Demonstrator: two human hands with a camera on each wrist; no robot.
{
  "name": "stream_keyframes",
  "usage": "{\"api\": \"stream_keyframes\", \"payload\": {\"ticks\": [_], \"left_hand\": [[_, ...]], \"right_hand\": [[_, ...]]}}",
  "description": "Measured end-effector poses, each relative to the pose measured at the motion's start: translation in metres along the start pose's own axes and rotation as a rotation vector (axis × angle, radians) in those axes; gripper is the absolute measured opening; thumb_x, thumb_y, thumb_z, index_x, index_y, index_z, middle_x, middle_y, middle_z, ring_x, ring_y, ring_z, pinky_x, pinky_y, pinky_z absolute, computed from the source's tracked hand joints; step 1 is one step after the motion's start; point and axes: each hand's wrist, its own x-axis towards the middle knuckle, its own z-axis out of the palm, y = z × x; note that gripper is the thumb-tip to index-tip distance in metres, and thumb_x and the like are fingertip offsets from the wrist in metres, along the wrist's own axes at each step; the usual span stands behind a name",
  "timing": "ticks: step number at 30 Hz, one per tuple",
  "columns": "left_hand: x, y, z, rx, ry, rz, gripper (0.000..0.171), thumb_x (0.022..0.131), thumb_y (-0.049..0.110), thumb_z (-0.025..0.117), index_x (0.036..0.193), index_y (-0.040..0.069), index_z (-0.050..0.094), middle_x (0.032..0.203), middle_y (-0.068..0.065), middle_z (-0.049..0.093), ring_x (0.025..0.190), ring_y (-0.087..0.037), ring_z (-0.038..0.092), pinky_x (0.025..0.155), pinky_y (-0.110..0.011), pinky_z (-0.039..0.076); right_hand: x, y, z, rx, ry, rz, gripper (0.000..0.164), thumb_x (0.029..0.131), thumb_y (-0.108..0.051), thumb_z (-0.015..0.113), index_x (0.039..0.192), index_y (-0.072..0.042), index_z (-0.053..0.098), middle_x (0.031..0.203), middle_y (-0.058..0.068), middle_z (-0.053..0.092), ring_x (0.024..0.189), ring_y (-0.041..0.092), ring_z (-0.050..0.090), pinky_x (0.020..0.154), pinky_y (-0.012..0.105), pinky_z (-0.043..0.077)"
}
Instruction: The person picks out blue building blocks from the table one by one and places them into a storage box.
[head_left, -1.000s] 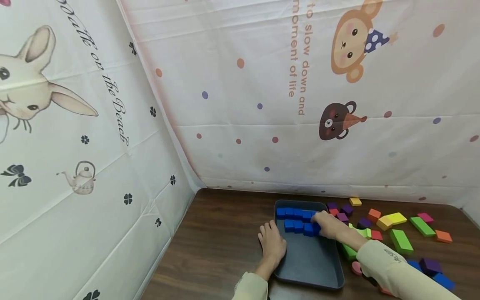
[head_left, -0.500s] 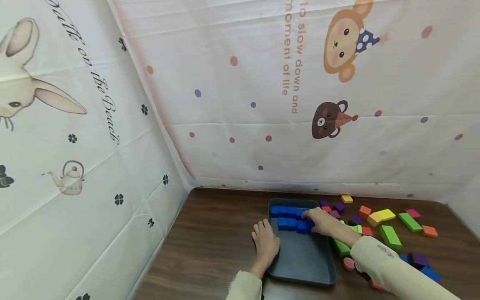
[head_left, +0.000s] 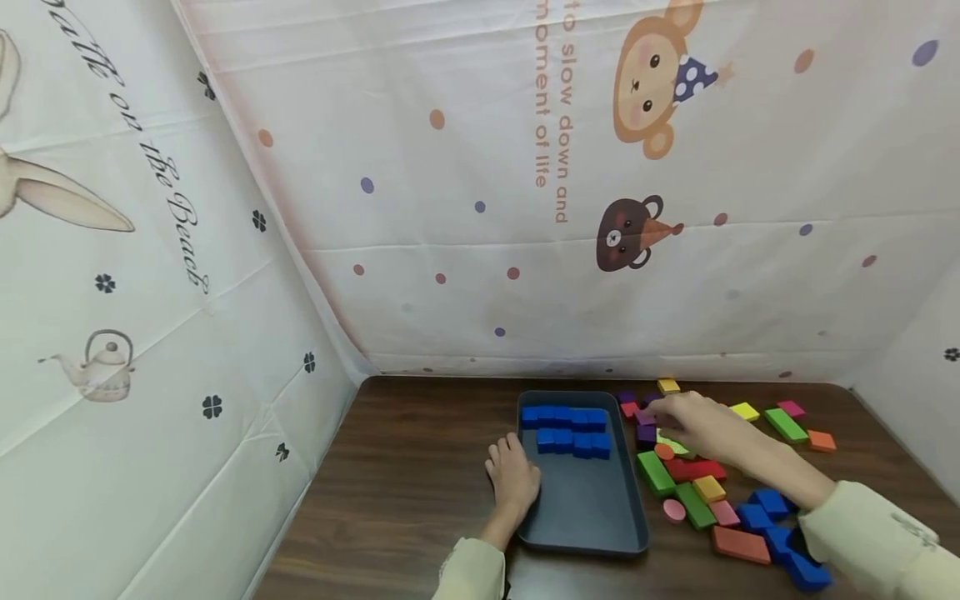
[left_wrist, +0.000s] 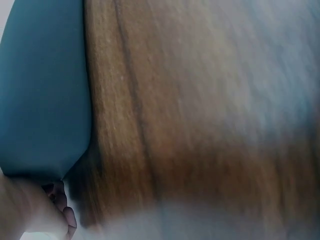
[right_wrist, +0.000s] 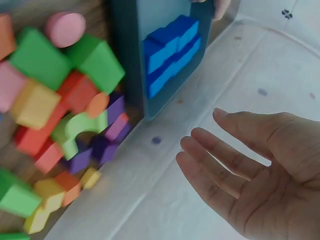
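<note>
My left hand (head_left: 513, 475) holds the left rim of a dark grey tray (head_left: 585, 521), thumb at the rim and fingers outside. The left wrist view shows only part of this hand (left_wrist: 37, 212) by the tray's wall (left_wrist: 47, 90). Inside the tray, blue blocks stand in a far row (head_left: 564, 417) and a nearer row (head_left: 573, 442). My right hand (head_left: 701, 425) hovers over the coloured blocks right of the tray. Its fingers are spread and hold nothing, as the right wrist view of the hand (right_wrist: 255, 170) shows.
Loose blocks lie right of the tray: green ones (head_left: 656, 475), a red one (head_left: 693, 470), a pink disc (head_left: 673, 510) and several blue ones (head_left: 753, 517) near the right sleeve (head_left: 862, 533). Printed cloth walls (head_left: 450, 317) border the wooden table (head_left: 420, 467).
My right hand has left the blue blocks in the tray and moved right, above the loose blocks. The left hand stays at the tray rim. The head view has turned right.
</note>
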Motion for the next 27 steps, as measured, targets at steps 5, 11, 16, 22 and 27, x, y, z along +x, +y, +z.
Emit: {"api": "stream_keyframes", "payload": {"ticks": [5, 11, 16, 22, 27], "left_hand": [[0.001, -0.002, -0.005, -0.013, -0.024, -0.024, 0.031, 0.083, -0.002, 0.065, 0.113, -0.001, 0.055, 0.099, -0.016, 0.057, 0.095, -0.032, 0.047, 0.081, -0.047, 0.038], [0.0, 0.003, -0.005, -0.006, -0.063, -0.026, 0.03, 0.085, -0.001, 0.067, 0.112, -0.001, 0.054, 0.101, -0.016, 0.056, 0.098, -0.033, 0.047, 0.083, -0.049, 0.038], [-0.001, 0.002, -0.003, 0.013, -0.063, -0.024, 0.032, 0.085, -0.001, 0.069, 0.113, -0.001, 0.055, 0.099, -0.016, 0.056, 0.096, -0.032, 0.046, 0.082, -0.048, 0.038], [0.0, 0.0, 0.001, 0.018, -0.016, -0.013, 0.035, 0.084, 0.001, 0.069, 0.116, -0.002, 0.055, 0.1, -0.017, 0.058, 0.097, -0.034, 0.048, 0.08, -0.048, 0.039], [-0.002, -0.002, 0.003, 0.015, -0.012, -0.012, 0.037, 0.083, 0.001, 0.07, 0.117, -0.002, 0.056, 0.101, -0.017, 0.059, 0.098, -0.034, 0.049, 0.08, -0.048, 0.039]], "right_hand": [[-0.028, 0.02, -0.001, -0.003, -0.034, 0.056, 0.02, 0.087, -0.001, 0.074, 0.106, -0.006, 0.074, 0.095, 0.001, 0.075, 0.078, 0.011, 0.069, 0.067, 0.029, 0.058], [-0.066, 0.056, 0.011, 0.103, -0.111, 0.059, 0.019, 0.087, -0.001, 0.073, 0.106, 0.0, 0.073, 0.096, 0.008, 0.076, 0.077, 0.007, 0.069, 0.064, 0.026, 0.056], [-0.089, 0.083, 0.025, 0.163, -0.171, -0.035, 0.017, 0.088, -0.006, 0.075, 0.104, -0.001, 0.072, 0.096, 0.007, 0.075, 0.085, 0.009, 0.07, 0.068, 0.028, 0.057], [-0.096, 0.136, 0.057, 0.256, -0.22, -0.221, 0.019, 0.09, -0.01, 0.075, 0.109, -0.009, 0.07, 0.102, -0.002, 0.072, 0.091, 0.004, 0.066, 0.07, 0.029, 0.057], [-0.102, 0.164, 0.081, 0.225, -0.259, -0.245, 0.024, 0.09, -0.015, 0.076, 0.112, -0.017, 0.068, 0.107, -0.005, 0.069, 0.097, 0.005, 0.063, 0.071, 0.028, 0.054]]}}
